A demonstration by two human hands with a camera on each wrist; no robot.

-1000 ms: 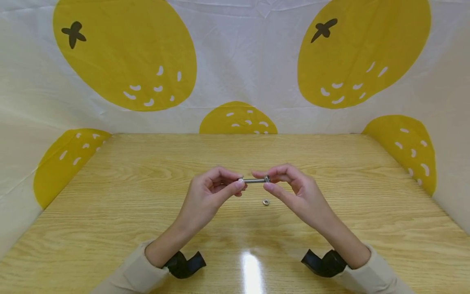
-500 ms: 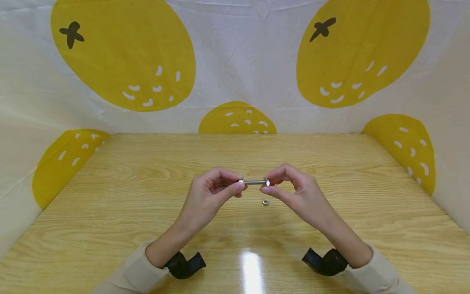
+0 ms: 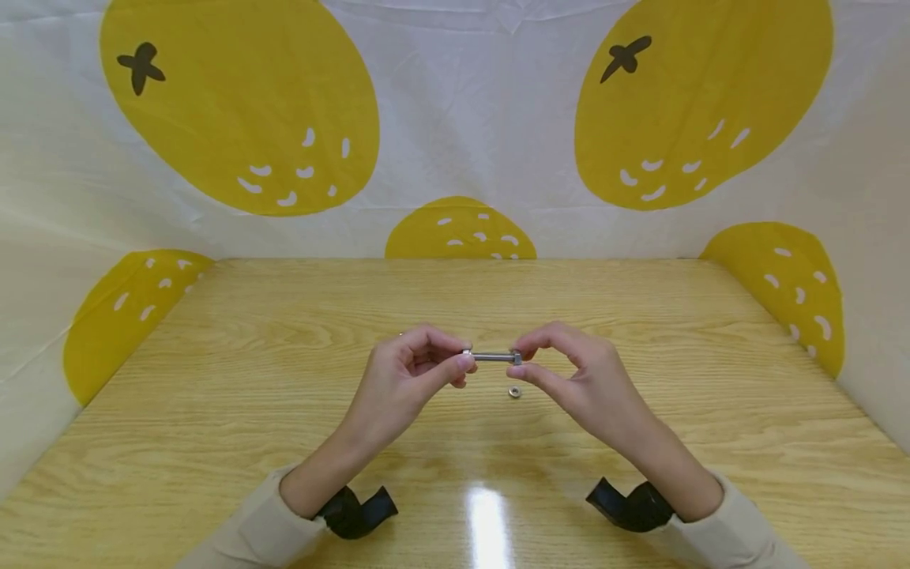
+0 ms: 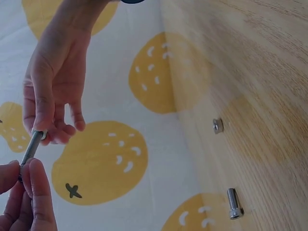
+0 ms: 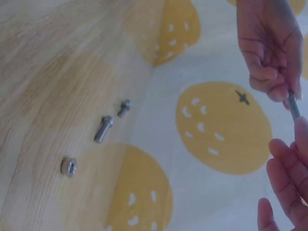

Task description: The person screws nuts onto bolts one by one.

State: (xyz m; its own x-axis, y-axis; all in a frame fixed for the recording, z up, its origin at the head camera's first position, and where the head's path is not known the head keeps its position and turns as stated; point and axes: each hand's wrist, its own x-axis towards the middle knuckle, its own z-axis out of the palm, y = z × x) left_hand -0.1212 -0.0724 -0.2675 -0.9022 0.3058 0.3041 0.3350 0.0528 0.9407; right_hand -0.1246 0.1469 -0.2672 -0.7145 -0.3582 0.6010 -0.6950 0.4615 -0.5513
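One bolt (image 3: 493, 357) spans two hands: the left grip (image 3: 405, 375), nearly closed, pinches one end; the right grip (image 3: 586, 381), likewise, pinches the other. On the surface (image 3: 213, 395) below them lie a nut (image 3: 515, 392) and two more bolts (image 5: 103, 130).

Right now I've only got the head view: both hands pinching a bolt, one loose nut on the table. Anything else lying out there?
Observer: Yes. The right wrist view shows a cap screw and, beyond it, a second cap screw on the table.

Operator: Those two touching?

Observer: No, that view shows bare wood between them.

Operator: Are all fingers of the right hand on the bolt?

Observer: No. In the left wrist view, at least one finger hangs clear of it.
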